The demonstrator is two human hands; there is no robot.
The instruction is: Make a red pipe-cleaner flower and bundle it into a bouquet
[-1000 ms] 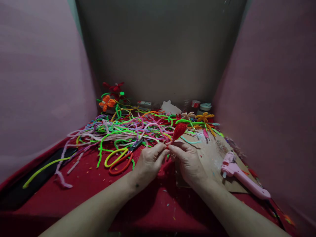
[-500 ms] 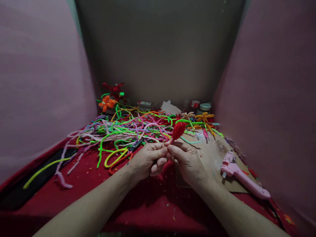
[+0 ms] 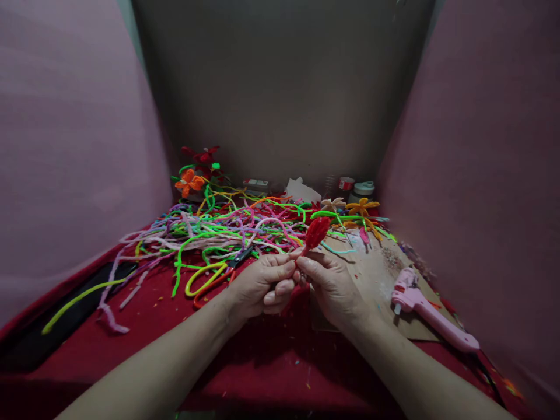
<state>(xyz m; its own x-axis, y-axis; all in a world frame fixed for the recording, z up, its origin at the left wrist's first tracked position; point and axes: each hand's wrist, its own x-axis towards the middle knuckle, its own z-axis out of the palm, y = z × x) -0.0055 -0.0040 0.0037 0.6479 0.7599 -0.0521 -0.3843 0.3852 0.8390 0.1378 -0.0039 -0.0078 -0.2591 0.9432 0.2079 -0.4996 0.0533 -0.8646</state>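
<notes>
A red fuzzy pipe-cleaner flower (image 3: 317, 233), its loops gathered into a closed bud, points up and slightly right above my fingers. My left hand (image 3: 269, 284) pinches its lower end between thumb and forefinger, the other fingers curled in. Close against it, my right hand (image 3: 330, 286) grips the base of the same flower with thumb and fingertips. The exact spot where the fingertips meet the stem is partly hidden. Just left of my left hand lie scissors (image 3: 207, 283) with yellow and orange handles.
A tangled heap of coloured pipe cleaners (image 3: 227, 227) spreads behind my hands. On the right, a pink glue gun (image 3: 431, 312) rests on a cardboard sheet (image 3: 371, 291). Finished flowers, including an orange flower (image 3: 189, 182), stand at the back left. A lidded jar (image 3: 364, 188) is near the wall.
Both hands keep their hold on the red flower. The left hand's fingers have shifted very slightly; nothing else has visibly moved.
</notes>
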